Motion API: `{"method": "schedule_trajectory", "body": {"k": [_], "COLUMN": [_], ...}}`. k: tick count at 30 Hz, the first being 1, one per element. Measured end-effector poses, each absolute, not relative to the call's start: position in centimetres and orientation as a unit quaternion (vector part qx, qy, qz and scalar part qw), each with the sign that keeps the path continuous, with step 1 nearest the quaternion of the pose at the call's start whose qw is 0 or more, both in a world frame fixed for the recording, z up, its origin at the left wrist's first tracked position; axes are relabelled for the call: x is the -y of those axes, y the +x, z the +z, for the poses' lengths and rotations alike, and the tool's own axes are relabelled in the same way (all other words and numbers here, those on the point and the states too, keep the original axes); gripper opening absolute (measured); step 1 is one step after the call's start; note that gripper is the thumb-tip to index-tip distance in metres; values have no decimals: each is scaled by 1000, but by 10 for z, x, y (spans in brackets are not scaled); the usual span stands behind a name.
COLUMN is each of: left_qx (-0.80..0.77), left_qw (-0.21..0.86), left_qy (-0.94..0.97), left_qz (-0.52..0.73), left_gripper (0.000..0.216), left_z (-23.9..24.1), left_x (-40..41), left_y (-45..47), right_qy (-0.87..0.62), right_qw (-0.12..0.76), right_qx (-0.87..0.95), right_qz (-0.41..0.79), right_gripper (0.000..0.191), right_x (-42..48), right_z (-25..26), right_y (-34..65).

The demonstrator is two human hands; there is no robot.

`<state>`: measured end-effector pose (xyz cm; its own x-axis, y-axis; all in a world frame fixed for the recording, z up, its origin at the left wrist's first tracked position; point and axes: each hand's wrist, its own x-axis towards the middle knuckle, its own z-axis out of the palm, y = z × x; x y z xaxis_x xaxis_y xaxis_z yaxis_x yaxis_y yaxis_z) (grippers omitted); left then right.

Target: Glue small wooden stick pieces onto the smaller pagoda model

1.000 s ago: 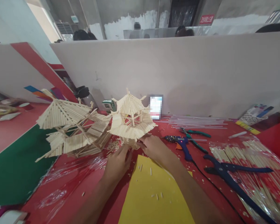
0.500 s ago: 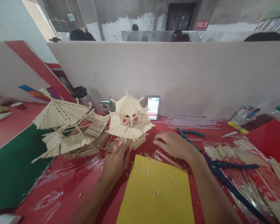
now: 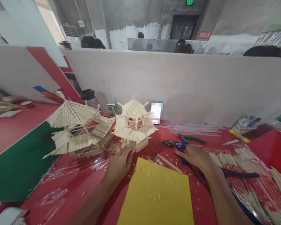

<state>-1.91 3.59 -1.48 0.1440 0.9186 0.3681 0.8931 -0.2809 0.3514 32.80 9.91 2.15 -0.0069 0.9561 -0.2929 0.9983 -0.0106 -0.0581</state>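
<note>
A small pavilion model (image 3: 135, 131) made of thin wooden sticks stands upright at the middle of the table. My left hand (image 3: 120, 162) is at its front lower edge, with curled fingers closed on the base; the fingertips are partly hidden. A blue glue gun (image 3: 174, 143) with an orange trigger points its nozzle left, toward the pavilion. My right hand (image 3: 196, 157) has its fingers around the handle, one fingertip close to the trigger. A larger stick pavilion (image 3: 79, 131) stands on the left. Below the models lies a yellow sheet (image 3: 156, 193) with stick scraps on it.
Green-handled pliers (image 3: 194, 139) and clear glue sticks (image 3: 192, 127) lie behind the glue gun. Dark-handled shears (image 3: 241, 173) rest by bagged wooden sticks (image 3: 253, 184) at right. A phone (image 3: 156, 112) leans on the partition (image 3: 178, 78). Plastic film (image 3: 58, 187) covers the left front.
My right hand has moved right and now has the glue gun, which was out of sight before. My left hand stays at the small pavilion's base. The view has tilted up slightly.
</note>
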Motion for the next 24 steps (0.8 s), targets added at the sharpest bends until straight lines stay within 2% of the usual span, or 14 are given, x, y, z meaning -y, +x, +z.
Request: {"method": "schedule_trajectory", "body": {"k": [6,16,20,24], "left_qx": [-609,-613,-613,-615], "left_qw": [41,58,69,85], "left_qy": [751,748,745,741], "left_qz": [253,247,255,255], "left_gripper": [22,23,22,24], "left_z": [-13,-12,-13,-14], "left_x": [-35,-35,-35,-35], "left_y": [-19,-20,-20,-20], "right_qy": [662,566,461,448], "right_qw": [68,-167,-222,-267], "right_qx": [-717,-686,-650,-647], "right_qz": [-208,-426,-562,-555], "right_gripper": [53,55,43,37], "right_x": [-102,-86,-81,-78], "right_z": [21,48,37,25], "right_y": [337,351,344,328]}}
